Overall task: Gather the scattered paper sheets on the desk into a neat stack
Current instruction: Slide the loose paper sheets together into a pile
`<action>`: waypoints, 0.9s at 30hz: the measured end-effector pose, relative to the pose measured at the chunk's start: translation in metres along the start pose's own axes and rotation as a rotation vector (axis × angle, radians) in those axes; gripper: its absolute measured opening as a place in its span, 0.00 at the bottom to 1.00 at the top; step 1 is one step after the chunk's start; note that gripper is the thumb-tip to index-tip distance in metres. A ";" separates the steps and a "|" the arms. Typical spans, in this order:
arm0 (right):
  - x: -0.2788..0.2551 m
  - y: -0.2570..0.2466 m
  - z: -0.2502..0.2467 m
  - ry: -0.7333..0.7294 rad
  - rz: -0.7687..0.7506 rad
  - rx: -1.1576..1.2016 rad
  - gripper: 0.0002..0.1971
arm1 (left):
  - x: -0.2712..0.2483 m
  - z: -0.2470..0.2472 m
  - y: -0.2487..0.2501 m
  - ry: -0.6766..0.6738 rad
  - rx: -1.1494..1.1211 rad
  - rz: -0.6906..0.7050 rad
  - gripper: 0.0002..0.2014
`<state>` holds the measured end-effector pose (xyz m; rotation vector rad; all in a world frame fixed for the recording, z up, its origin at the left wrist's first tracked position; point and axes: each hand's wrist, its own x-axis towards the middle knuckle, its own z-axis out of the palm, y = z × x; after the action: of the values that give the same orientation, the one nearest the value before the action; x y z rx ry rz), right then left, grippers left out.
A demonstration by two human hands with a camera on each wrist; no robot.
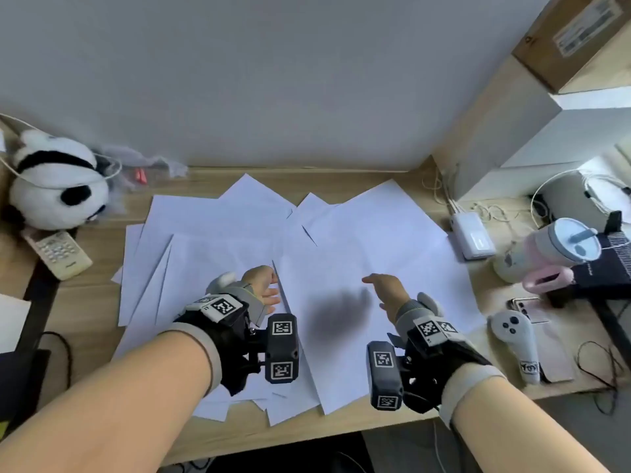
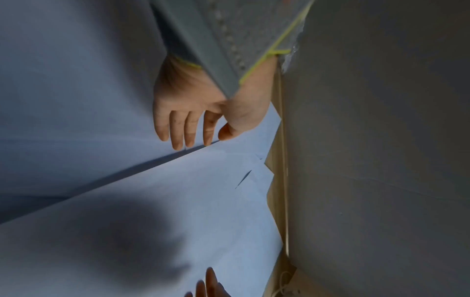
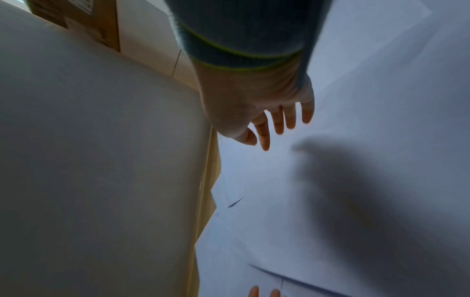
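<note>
Fingers [image 2: 178, 128] straight over scattered paper sheets [image 1: 358, 233], plush panda [image 1: 54, 179] far left.

Paper sheets [image 1: 239, 240] lie fanned and overlapping across the middle of the desk [image 1: 358, 435], reaching from near the back wall [image 1: 273, 80] to the front edge. Left of them: a plush panda [image 1: 56, 180], with a remote control [image 1: 58, 250] just in front of it. Right of them: a power bank [image 1: 473, 238], a lidded cup [image 1: 560, 249] further right, and a handheld controller [image 1: 517, 343] nearer the front edge.
</note>
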<state>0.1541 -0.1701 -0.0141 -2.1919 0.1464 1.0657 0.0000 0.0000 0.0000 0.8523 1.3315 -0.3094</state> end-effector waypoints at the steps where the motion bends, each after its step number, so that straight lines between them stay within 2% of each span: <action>1: 0.004 0.002 -0.003 0.036 -0.013 -0.064 0.19 | 0.004 0.002 -0.002 -0.003 0.003 -0.001 0.13; 4: 0.009 0.006 -0.011 0.132 0.027 -0.163 0.13 | 0.015 0.007 -0.009 -0.044 0.069 -0.059 0.24; 6: 0.012 0.011 -0.013 0.133 0.033 -0.138 0.05 | 0.020 0.011 -0.017 -0.053 0.101 -0.045 0.22; 8: 0.018 0.018 -0.015 0.129 0.029 -0.079 0.17 | 0.017 0.017 -0.023 -0.018 0.120 -0.020 0.12; 10: 0.025 0.022 -0.019 0.075 0.041 -0.059 0.19 | 0.019 0.023 -0.027 0.005 0.081 -0.021 0.07; 13: 0.014 0.013 -0.020 -0.046 0.059 -0.008 0.09 | 0.018 0.026 -0.024 0.033 0.094 0.044 0.12; 15: 0.008 0.005 -0.019 -0.137 0.049 0.068 0.10 | 0.024 0.018 -0.019 0.082 0.095 0.069 0.13; 17: 0.000 -0.005 -0.012 -0.230 0.037 0.092 0.09 | 0.020 0.004 -0.010 0.167 0.079 0.128 0.08; 19: -0.005 -0.013 -0.003 -0.291 0.030 0.117 0.07 | 0.024 -0.012 -0.006 0.246 0.027 0.195 0.17; 21: -0.009 -0.021 0.012 -0.324 0.037 0.142 0.07 | 0.019 -0.032 -0.004 0.331 0.058 0.239 0.20; 23: -0.014 -0.028 0.033 -0.363 0.045 0.130 0.07 | 0.020 -0.057 -0.008 0.412 0.090 0.249 0.17; 25: -0.020 -0.032 0.054 -0.404 0.053 0.096 0.08 | 0.024 -0.079 -0.012 0.460 0.079 0.241 0.07; 27: -0.022 -0.032 0.073 -0.426 0.057 0.055 0.08 | 0.028 -0.099 -0.017 0.482 0.076 0.221 0.14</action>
<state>0.1047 -0.1043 -0.0122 -1.8732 0.0455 1.5139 -0.0754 0.0643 -0.0318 1.1763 1.6561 0.0247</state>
